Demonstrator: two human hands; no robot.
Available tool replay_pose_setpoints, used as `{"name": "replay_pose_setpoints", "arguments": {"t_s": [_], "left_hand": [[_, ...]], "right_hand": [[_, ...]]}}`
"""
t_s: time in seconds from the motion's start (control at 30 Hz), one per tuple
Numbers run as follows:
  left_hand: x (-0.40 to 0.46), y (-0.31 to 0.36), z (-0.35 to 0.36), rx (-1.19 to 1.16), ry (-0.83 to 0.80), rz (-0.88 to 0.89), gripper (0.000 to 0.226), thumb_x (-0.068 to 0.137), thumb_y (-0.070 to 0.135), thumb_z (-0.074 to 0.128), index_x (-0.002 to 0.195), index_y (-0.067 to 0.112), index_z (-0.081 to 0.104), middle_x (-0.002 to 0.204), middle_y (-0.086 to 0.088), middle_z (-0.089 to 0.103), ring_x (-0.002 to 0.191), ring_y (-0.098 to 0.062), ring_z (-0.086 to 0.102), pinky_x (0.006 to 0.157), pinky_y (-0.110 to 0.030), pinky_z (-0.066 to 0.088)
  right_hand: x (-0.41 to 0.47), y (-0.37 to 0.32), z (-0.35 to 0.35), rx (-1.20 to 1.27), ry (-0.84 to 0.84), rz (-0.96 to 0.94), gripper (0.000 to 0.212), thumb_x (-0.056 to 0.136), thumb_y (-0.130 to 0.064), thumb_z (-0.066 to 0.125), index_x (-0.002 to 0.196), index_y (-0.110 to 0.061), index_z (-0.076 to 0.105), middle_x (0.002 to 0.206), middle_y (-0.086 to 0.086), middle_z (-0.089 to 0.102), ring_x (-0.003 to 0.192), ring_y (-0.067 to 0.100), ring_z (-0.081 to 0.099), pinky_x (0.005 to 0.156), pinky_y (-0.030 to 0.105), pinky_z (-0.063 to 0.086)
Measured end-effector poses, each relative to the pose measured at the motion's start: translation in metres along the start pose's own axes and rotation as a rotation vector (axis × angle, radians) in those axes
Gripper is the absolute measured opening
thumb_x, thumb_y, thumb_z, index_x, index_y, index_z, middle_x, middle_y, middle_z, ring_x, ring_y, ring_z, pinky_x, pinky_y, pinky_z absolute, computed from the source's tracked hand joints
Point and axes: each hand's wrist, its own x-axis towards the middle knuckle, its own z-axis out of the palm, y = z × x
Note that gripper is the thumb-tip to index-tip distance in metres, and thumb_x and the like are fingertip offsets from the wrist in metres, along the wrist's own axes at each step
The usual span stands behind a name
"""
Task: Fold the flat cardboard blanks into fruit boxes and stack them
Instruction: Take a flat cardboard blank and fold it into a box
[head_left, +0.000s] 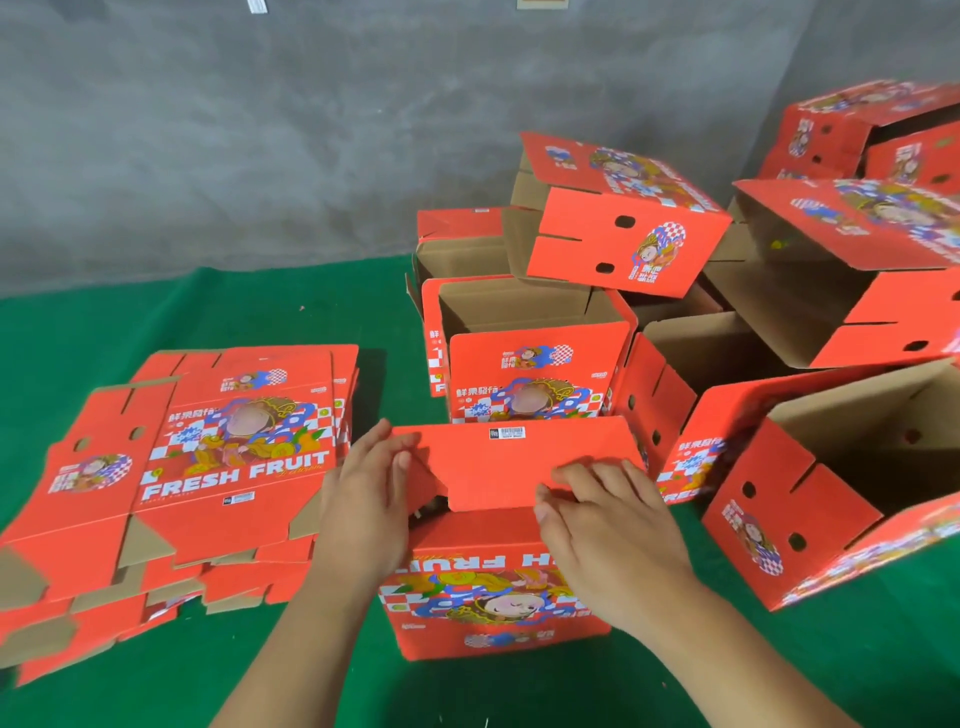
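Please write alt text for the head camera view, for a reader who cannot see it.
Two bare hands, the left hand and the right hand, press down the red flaps of an upside-down fruit box on a green table cover. A stack of flat blanks lies to the left; folded boxes are piled behind and to the right.
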Motion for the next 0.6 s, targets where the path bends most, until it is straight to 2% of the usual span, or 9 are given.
{"name": "replay_pose_setpoints", "arguments": {"t_s": [0.07,0.13,0.3,0.37,0.4,0.5,0.53,0.6], "left_hand": [[0.001,0.001,0.0,0.0,0.013,0.006,0.032,0.108,0.018,0.044,0.125,0.015,0.071,0.146,-0.01,0.056,0.142,-0.024,0.045,0.118,-0.05,0.033],[0.002,0.001,0.0,-0.024,0.024,0.002,0.032,0.108,0.018,0.044,0.124,0.013,0.071,0.142,-0.011,0.058,0.141,-0.024,0.046,0.117,-0.051,0.034],[0.002,0.0,0.002,-0.044,0.058,0.017,0.028,0.106,0.016,0.049,0.122,0.013,0.072,0.137,-0.009,0.06,0.137,-0.021,0.049,0.116,-0.047,0.036],[0.001,-0.002,0.002,-0.069,0.107,0.026,0.027,0.106,0.014,0.049,0.12,0.012,0.071,0.131,-0.006,0.063,0.129,-0.02,0.053,0.113,-0.045,0.04],[0.0,-0.003,0.002,-0.089,0.132,0.031,0.026,0.106,0.014,0.049,0.12,0.012,0.071,0.126,-0.003,0.064,0.124,-0.017,0.055,0.111,-0.045,0.042],[-0.003,-0.004,0.003,-0.138,0.216,0.042,0.024,0.104,0.007,0.051,0.115,0.014,0.071,0.116,0.002,0.065,0.113,-0.01,0.055,0.105,-0.043,0.045],[-0.003,-0.004,0.004,-0.148,0.241,0.05,0.024,0.103,0.004,0.051,0.112,0.015,0.071,0.114,0.003,0.066,0.112,-0.009,0.056,0.104,-0.042,0.046],[-0.004,-0.003,0.004,-0.174,0.271,0.067,0.026,0.103,0.002,0.051,0.109,0.017,0.071,0.112,0.005,0.066,0.112,-0.01,0.057,0.102,-0.04,0.046]], "right_hand": [[0.005,-0.005,0.0,-0.024,-0.095,0.014,0.074,0.098,-0.052,0.003,0.126,-0.036,0.069,0.136,-0.016,0.056,0.128,0.02,0.047,0.121,0.045,0.022],[0.01,-0.006,0.001,-0.003,-0.15,0.035,0.085,0.091,-0.054,-0.008,0.131,-0.036,0.065,0.145,-0.018,0.047,0.137,0.017,0.037,0.124,0.044,0.011],[0.018,-0.01,0.004,0.026,-0.196,0.071,0.092,0.086,-0.055,-0.009,0.118,-0.028,0.073,0.146,-0.013,0.039,0.134,0.019,0.032,0.123,0.047,0.004],[0.018,-0.011,0.004,0.009,-0.142,0.055,0.086,0.089,-0.055,-0.004,0.113,-0.028,0.074,0.142,-0.012,0.044,0.13,0.02,0.039,0.122,0.045,0.012],[0.016,-0.01,0.004,0.005,-0.081,0.044,0.079,0.093,-0.054,0.003,0.107,-0.028,0.077,0.14,-0.012,0.05,0.128,0.02,0.044,0.119,0.043,0.021],[0.004,-0.004,0.009,0.209,0.245,0.003,0.045,0.097,-0.042,0.04,0.083,-0.024,0.079,0.122,-0.011,0.07,0.109,0.023,0.062,0.097,0.039,0.049],[0.001,0.0,0.011,0.314,0.338,-0.008,0.035,0.094,-0.037,0.048,0.083,-0.022,0.078,0.114,-0.011,0.073,0.103,0.022,0.064,0.09,0.039,0.052],[0.0,0.005,0.009,0.455,0.362,-0.003,0.021,0.093,-0.031,0.054,0.089,-0.023,0.074,0.104,-0.013,0.068,0.097,0.019,0.062,0.083,0.04,0.054]]}}
